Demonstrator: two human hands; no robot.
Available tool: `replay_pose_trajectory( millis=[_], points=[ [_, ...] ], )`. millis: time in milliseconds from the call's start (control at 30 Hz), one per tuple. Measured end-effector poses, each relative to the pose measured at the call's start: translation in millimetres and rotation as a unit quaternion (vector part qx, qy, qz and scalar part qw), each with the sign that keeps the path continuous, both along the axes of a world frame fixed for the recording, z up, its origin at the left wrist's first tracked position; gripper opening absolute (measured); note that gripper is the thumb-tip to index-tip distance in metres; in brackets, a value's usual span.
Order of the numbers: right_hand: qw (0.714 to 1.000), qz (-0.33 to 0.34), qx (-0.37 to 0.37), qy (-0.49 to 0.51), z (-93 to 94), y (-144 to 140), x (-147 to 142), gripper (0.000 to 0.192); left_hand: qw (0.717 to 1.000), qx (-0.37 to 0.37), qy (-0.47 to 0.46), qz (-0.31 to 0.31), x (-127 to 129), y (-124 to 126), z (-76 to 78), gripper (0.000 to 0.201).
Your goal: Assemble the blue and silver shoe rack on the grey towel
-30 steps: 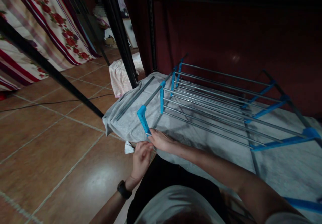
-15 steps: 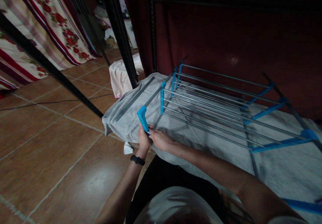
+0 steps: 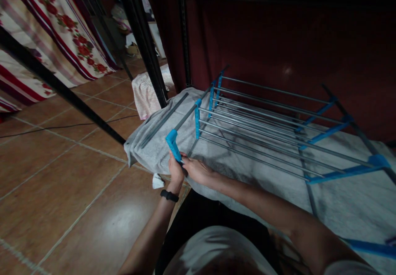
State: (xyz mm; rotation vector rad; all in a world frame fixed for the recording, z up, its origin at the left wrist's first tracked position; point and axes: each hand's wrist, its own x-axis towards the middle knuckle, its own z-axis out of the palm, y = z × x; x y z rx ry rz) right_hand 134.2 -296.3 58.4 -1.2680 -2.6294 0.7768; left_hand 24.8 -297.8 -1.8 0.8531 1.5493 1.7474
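Two hands, left hand (image 3: 175,172), right hand (image 3: 195,170), gripping one blue bracket (image 3: 173,144)

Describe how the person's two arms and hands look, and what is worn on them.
Both forearms are bare, with no gloves. The left hand has a black band, like a watch, on its wrist. The right hand shows no rings or wristwear; a light sleeve begins near that shoulder.

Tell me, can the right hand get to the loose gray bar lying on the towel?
Probably yes. The right hand is at the blue corner piece beside the left hand. The gray bar lies bare on the gray towel just beyond, with nothing on top of it.
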Motion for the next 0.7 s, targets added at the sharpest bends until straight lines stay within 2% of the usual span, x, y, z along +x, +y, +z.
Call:
replay_pose_trajectory(
  millis=[200, 333, 500, 700],
  points=[
    [0.998, 0.01, 0.041, -0.039, -3.3, -2.1, -2.4, 0.038, 1.0, -0.013, 0.015, 0.003, -1.8, 1.2, -3.2, 0.05],
    [0.998, -0.009, 0.05, -0.046, 1.8, -5.2, -0.6, 0.043, 0.999, -0.039, 0.025, 0.02, -5.7, 1.8, -5.6, 0.045],
    [0.998, -0.009, 0.034, -0.059, 6.2, -5.2, -0.8, 0.034, 0.999, -0.026, 0.029, 0.002, -4.7, -1.1, 0.4, 0.044],
    [0.998, -0.008, 0.04, -0.041, -2.4, -2.4, -1.9, 0.032, 1.0, -0.021, 0.01, 0.001, -0.9, -3.0, 5.0, 0.036]
  ],
)
